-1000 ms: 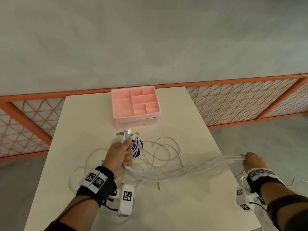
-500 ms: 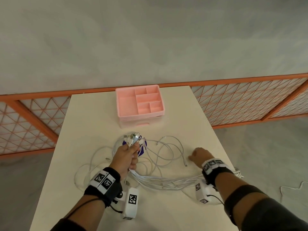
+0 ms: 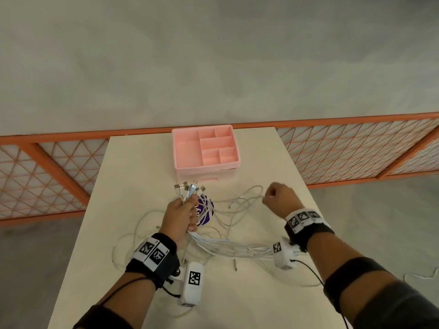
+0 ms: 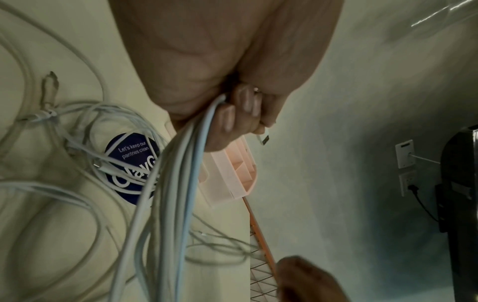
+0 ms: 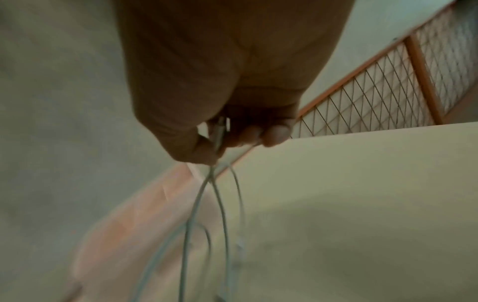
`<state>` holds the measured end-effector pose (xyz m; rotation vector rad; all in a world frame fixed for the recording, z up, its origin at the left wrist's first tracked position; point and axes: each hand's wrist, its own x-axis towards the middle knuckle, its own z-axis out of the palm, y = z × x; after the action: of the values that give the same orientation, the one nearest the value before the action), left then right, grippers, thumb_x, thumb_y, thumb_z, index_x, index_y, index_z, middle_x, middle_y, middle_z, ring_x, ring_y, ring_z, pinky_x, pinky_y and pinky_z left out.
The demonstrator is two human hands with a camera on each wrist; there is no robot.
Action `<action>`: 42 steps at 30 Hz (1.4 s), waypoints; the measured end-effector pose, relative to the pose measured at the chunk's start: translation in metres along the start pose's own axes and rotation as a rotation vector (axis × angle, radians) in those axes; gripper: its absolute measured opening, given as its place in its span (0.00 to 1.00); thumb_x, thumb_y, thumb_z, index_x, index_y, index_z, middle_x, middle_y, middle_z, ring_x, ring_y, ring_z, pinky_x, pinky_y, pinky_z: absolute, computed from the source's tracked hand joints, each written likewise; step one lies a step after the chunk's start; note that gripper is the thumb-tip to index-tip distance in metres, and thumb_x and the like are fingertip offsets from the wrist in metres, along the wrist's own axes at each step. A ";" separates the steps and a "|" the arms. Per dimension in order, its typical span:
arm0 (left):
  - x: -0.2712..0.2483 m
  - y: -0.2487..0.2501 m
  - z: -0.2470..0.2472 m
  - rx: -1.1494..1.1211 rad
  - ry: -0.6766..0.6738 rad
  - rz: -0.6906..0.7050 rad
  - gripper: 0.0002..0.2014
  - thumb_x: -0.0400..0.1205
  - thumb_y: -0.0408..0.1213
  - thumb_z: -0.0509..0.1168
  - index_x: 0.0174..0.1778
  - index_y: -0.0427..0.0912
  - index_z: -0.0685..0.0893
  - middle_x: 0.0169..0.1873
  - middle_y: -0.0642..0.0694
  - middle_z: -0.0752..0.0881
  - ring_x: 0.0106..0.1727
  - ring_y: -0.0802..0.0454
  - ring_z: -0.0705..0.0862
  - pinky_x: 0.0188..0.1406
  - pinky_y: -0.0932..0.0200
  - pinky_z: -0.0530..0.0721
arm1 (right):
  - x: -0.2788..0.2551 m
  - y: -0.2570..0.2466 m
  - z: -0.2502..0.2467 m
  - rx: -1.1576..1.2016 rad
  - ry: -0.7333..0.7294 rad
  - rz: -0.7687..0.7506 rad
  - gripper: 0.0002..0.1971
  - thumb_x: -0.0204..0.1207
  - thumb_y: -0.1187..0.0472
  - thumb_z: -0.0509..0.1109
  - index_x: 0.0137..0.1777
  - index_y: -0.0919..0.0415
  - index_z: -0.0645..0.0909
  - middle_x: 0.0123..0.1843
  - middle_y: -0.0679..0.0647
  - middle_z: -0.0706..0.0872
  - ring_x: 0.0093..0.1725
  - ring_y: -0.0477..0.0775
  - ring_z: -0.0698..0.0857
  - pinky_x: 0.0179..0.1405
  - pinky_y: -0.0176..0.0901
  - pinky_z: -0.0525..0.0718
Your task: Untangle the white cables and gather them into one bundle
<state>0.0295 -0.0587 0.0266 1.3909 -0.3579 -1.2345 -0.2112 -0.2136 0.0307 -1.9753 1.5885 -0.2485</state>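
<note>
Several white cables [image 3: 228,245] lie tangled on the cream table [image 3: 133,186]. My left hand [image 3: 183,214] grips a bunch of them, their plug ends [image 3: 188,187] fanning out above the fist; the wrist view shows the strands [image 4: 178,183] running down from my curled fingers [image 4: 232,116]. My right hand [image 3: 278,195] is raised right of the tangle and pinches the ends of a few thin cables [image 5: 217,194] between thumb and fingers [image 5: 274,134]. Loose loops [image 3: 240,205] stretch between the two hands.
A pink compartment tray [image 3: 187,167] stands at the table's far end, just beyond the plugs. A round dark-blue sticker [image 3: 206,210] lies under the cables. An orange mesh fence [image 3: 356,150] runs behind the table. Cables also trail off the table's right edge [image 3: 308,284].
My right hand let go of the stretched bundle at the right edge, came back over the table and pinched loose cable ends near the tray. The left hand kept its grip.
</note>
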 end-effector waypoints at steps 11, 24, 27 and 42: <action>-0.002 0.010 0.010 -0.076 -0.009 0.023 0.16 0.87 0.49 0.64 0.38 0.42 0.76 0.22 0.52 0.65 0.20 0.57 0.60 0.17 0.64 0.60 | -0.015 -0.128 -0.079 1.282 0.112 -0.374 0.07 0.82 0.71 0.63 0.44 0.61 0.74 0.33 0.62 0.83 0.31 0.62 0.83 0.33 0.50 0.85; -0.010 0.003 0.022 -0.030 -0.018 0.080 0.19 0.89 0.51 0.59 0.39 0.40 0.74 0.22 0.50 0.66 0.21 0.54 0.63 0.17 0.62 0.65 | -0.048 -0.131 0.060 0.716 -0.031 -0.191 0.09 0.76 0.61 0.76 0.42 0.65 0.80 0.29 0.62 0.86 0.22 0.55 0.80 0.25 0.47 0.81; -0.010 0.002 0.022 -0.024 -0.020 0.092 0.20 0.90 0.51 0.57 0.38 0.39 0.75 0.22 0.50 0.67 0.20 0.54 0.64 0.18 0.62 0.65 | -0.049 -0.126 0.072 0.670 -0.017 -0.208 0.03 0.75 0.61 0.74 0.41 0.57 0.84 0.31 0.60 0.87 0.27 0.57 0.84 0.33 0.54 0.88; -0.004 0.000 0.021 0.015 0.002 0.090 0.15 0.89 0.45 0.61 0.42 0.39 0.78 0.25 0.49 0.71 0.21 0.55 0.69 0.21 0.59 0.66 | -0.070 -0.096 0.063 0.540 -0.308 -0.432 0.22 0.78 0.66 0.72 0.68 0.46 0.75 0.35 0.46 0.84 0.32 0.53 0.88 0.39 0.45 0.89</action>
<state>0.0111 -0.0668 0.0332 1.3739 -0.4248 -1.1589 -0.1197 -0.1165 0.0473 -1.7885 0.7829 -0.4619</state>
